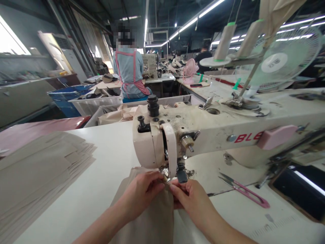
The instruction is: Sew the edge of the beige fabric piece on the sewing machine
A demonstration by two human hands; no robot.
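A beige fabric piece [149, 220] lies on the white table under the head of a cream sewing machine [203, 132]. My left hand [142, 195] pinches the fabric's far edge just left of the presser foot [181, 175]. My right hand [189, 198] pinches the same edge right beside it, fingertips almost touching those of the left hand, directly below the needle area. Both hands sit on top of the cloth.
A stack of beige cut pieces [38, 176] lies at the left. Pink thread snips [245, 191] rest on the table to the right. Thread cones [224, 42] and a green fan [281, 61] stand behind the machine. A person in a pink apron [129, 71] sits further back.
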